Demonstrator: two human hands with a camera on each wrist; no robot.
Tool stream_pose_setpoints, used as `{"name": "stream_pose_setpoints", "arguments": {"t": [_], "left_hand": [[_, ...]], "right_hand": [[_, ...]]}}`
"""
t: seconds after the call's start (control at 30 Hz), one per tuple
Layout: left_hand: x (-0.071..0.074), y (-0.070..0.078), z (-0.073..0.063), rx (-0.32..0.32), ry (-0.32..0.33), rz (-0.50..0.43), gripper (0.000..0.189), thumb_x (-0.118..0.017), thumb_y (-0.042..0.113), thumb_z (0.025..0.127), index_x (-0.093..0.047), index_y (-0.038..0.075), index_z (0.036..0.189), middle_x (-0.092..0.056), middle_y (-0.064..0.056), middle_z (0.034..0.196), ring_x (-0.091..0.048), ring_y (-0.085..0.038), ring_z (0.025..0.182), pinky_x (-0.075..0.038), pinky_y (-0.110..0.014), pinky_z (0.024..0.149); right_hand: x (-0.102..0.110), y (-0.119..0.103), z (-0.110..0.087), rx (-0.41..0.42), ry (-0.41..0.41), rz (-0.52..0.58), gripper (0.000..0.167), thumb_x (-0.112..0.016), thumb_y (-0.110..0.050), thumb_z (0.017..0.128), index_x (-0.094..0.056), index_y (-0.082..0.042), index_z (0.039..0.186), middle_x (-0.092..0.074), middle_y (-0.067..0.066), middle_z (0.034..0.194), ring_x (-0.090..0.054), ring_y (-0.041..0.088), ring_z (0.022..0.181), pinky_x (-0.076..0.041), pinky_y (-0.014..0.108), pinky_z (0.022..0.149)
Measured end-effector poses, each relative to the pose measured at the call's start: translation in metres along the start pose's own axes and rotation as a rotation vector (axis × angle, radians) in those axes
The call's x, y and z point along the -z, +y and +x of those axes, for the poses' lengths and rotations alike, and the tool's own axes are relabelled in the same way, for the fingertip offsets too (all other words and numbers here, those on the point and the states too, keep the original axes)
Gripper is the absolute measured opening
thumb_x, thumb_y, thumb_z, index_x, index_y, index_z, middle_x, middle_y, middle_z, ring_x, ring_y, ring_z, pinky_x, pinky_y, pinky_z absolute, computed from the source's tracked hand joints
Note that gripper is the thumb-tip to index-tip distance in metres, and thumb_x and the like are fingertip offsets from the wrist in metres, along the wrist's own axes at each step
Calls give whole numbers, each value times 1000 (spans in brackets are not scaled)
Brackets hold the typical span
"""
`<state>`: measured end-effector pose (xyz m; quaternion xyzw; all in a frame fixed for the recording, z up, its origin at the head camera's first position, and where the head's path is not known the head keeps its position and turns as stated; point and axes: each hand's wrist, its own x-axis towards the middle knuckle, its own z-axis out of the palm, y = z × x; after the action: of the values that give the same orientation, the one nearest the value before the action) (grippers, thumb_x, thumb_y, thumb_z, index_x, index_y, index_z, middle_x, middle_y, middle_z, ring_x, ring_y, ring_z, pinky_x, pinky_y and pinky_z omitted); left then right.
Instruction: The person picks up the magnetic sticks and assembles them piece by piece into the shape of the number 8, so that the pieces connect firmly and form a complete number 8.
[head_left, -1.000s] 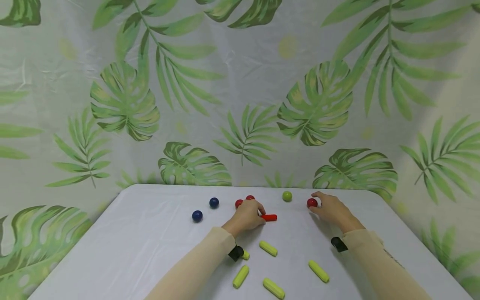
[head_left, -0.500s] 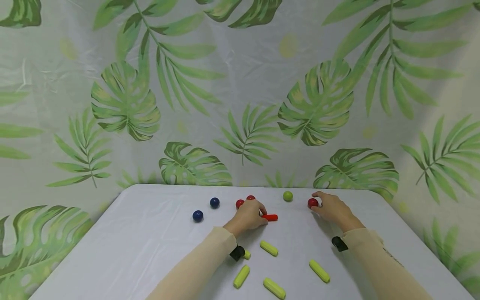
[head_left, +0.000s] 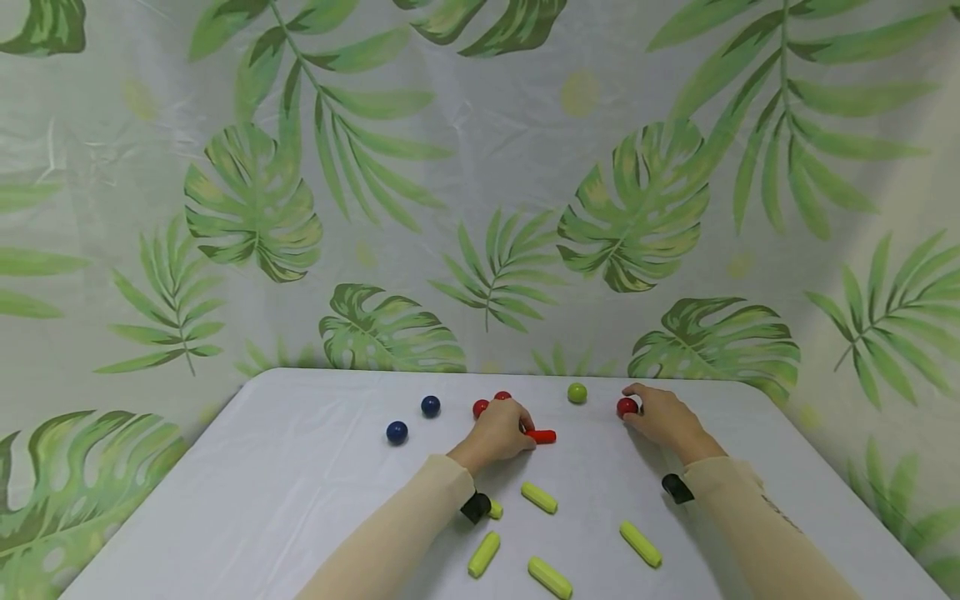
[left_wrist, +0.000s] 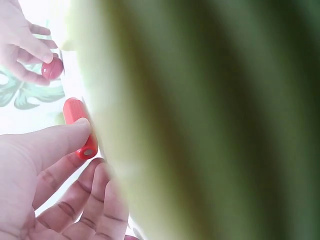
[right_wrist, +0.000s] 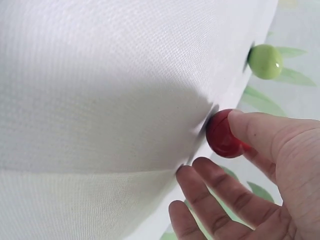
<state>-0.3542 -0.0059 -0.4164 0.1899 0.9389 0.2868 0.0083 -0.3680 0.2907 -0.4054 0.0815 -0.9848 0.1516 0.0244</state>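
Observation:
My left hand (head_left: 497,432) pinches a short red stick (head_left: 543,437) between thumb and index finger, low at the white table. In the left wrist view the thumb lies across the red stick (left_wrist: 75,111), and its other fingers are loosely bent. To the right, my right hand (head_left: 663,421) pinches a red ball (head_left: 627,407) by thumb and index finger. The right wrist view has this red ball (right_wrist: 222,134) at the table surface, with the remaining fingers spread apart from it. Two more red balls (head_left: 481,408) sit just beyond my left hand, partly hidden by it.
A green ball (head_left: 577,392) lies between the hands, near the table's far edge. Two dark blue balls (head_left: 397,432) are at left. Several yellow-green sticks (head_left: 539,497) lie nearer, one partly behind the left wrist camera (head_left: 476,507). A leaf-patterned sheet (head_left: 491,208) hangs behind.

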Motion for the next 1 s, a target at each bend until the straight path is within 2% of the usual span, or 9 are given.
{"name": "stream_pose_setpoints", "arguments": {"t": [0.47,0.6,0.73,1.0], "left_hand": [[4,-4,3,-14,-18,-11,11,-87,12,90,-82,7,98,-75,-1,90,-59,-11,84,-52,-28,82],[6,-3,2,-6,-31,-23,11,-86,11,90,-82,6,100,-74,-1,90,-58,-12,85,-51,-28,80],[7,-2,2,3,-39,-33,13,-86,11,91,-82,5,102,-72,-2,91,-57,-13,85,-50,-28,79],[12,0,2,-25,-10,-22,10,-86,10,90,-83,5,98,-76,-3,92,-59,-14,87,-51,-30,82]], "right_hand": [[-4,-1,5,-11,-4,28,42,-72,-13,101,-62,4,138,-72,30,120,-70,41,108,-56,62,97],[-5,-2,4,-5,3,32,39,-71,-11,102,-63,5,136,-71,32,125,-70,44,113,-56,62,100],[-5,-5,2,5,12,42,37,-72,-9,101,-63,6,134,-72,31,120,-71,41,108,-57,60,97],[-7,-6,-1,48,16,97,32,-72,-9,100,-65,6,128,-74,21,102,-68,27,89,-58,48,83]]}}
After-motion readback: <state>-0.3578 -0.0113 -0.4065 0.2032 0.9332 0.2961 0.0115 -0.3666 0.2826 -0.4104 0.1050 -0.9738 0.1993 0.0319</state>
